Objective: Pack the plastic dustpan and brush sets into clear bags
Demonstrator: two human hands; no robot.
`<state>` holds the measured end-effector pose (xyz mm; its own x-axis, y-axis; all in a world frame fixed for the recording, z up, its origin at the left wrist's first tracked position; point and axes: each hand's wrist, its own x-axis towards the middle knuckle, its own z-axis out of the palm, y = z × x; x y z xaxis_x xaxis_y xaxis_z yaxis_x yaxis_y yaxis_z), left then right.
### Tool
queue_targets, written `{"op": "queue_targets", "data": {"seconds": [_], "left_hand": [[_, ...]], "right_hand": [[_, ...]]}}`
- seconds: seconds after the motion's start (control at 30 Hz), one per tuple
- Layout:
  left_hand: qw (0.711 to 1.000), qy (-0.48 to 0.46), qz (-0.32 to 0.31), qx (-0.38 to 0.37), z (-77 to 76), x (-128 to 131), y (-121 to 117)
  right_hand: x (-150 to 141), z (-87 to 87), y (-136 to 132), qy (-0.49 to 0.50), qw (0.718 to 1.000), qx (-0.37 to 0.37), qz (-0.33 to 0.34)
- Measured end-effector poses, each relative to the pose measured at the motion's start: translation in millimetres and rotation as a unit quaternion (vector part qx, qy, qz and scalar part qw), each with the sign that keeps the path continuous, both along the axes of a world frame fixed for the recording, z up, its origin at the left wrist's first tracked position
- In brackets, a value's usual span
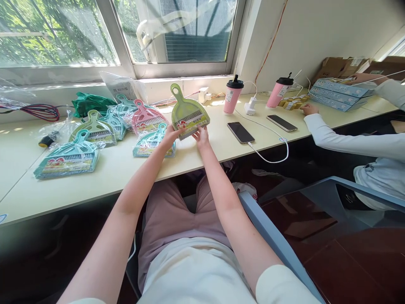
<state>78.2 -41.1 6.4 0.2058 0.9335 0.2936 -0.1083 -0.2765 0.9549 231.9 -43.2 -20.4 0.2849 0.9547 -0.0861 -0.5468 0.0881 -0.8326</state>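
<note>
while hands hold its lower edge | green dustpan between, handle up

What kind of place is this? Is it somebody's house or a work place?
It looks like a small workroom, though I can't be sure: one long table under a window, several plastic-wrapped dustpans on it, and another person beside blue boxes.

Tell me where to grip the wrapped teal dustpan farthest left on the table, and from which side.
Take the teal dustpan by its handle, probably from above and the near side. The handle is its narrowest part and points toward the window, away from the broad end. A wrapped green dustpan sits close behind, so reaching from the window side looks crowded.
</note>
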Motion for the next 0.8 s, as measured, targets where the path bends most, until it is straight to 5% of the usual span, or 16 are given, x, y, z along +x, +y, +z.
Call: {"op": "queue_targets", "data": {"seconds": [0.8], "left_hand": [[1.0,0.009,0.004,-0.011,-3.1,1.5,0.3]], "right_hand": [[-3.2,6.3,-6.7,0.041,0.999,-0.011,-0.024]]}}
